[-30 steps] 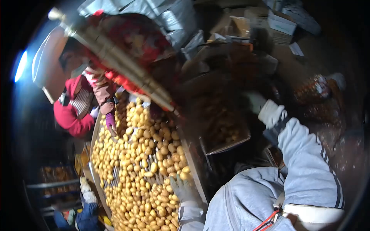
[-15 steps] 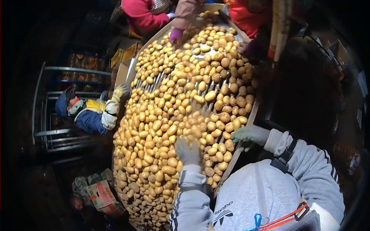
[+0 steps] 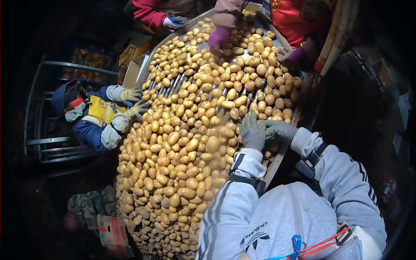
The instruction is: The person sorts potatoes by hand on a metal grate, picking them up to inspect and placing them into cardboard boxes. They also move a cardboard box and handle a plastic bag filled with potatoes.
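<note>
Potatoes (image 3: 160,167) cover the roller conveyor (image 3: 174,86) in front of me. My left hand (image 3: 252,133), in a pale grey-green glove, lies over potatoes near the conveyor's right side, its fingers stretched out and apart. Close beside it, my right hand (image 3: 280,131), in a similar glove, reaches in over the side rail (image 3: 277,167) with its fingers pointing left. The fingertips of that hand are partly hidden beside the left hand. I see no potato gripped in either hand.
A co-worker in a yellow bib (image 3: 103,112) rests gloved hands at the left edge. At the far end are a purple-gloved hand (image 3: 219,40) and a person in red (image 3: 290,24). A cardboard box (image 3: 115,232) is at lower left; wooden poles (image 3: 336,37) stand upper right.
My left hand has moved up and right across the potatoes, beside my right hand. The right hand has moved slightly up. The left co-worker's second hand now shows at the edge.
</note>
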The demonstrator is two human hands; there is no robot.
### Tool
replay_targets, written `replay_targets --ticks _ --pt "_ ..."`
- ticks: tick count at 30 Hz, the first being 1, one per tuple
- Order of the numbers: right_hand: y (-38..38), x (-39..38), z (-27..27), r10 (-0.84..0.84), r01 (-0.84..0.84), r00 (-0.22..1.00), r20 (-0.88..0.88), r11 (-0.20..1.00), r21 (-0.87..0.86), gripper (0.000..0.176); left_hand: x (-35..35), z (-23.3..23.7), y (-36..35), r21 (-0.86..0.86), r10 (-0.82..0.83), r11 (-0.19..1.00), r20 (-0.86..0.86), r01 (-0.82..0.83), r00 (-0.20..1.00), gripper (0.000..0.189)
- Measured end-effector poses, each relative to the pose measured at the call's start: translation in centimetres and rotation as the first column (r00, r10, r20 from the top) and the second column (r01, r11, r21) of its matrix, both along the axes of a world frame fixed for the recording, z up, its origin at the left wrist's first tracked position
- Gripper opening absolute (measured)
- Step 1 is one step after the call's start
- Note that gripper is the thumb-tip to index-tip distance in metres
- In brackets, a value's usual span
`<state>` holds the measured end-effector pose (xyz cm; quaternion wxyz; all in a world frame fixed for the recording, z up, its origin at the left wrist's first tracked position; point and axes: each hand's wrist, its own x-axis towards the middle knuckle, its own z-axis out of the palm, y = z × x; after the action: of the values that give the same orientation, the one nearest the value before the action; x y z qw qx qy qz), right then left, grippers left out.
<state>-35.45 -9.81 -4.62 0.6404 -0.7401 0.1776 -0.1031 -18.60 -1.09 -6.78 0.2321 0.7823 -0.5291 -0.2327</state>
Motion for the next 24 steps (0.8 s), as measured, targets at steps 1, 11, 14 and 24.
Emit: replay_targets --ticks 1,11,14,24 --pt "-0.9 -0.6 -0.2 0.003 -0.003 1.0 -0.001 0.986 -0.168 0.035 -0.3 0.2 -0.2 -0.056 0.004 0.998 -0.043 -0.006 0.999 0.063" --pt "-9.8 11.3 1.0 -0.344 0.393 0.898 -0.275 0.908 0.148 0.044 7.5 6.3 12.2 -0.115 0.169 0.973 -0.234 -0.2 0.958 0.044" --pt "-11.3 15.3 -1.7 -0.281 0.248 0.859 -0.428 0.96 -0.132 0.061 10.2 8.0 15.4 -0.095 0.308 0.939 -0.19 -0.33 0.932 0.039" --pt "-9.4 17.1 -0.5 -0.314 0.007 0.782 -0.538 0.868 -0.496 0.062 13.8 5.2 10.2 0.066 0.206 0.972 0.235 -0.227 0.95 0.05"
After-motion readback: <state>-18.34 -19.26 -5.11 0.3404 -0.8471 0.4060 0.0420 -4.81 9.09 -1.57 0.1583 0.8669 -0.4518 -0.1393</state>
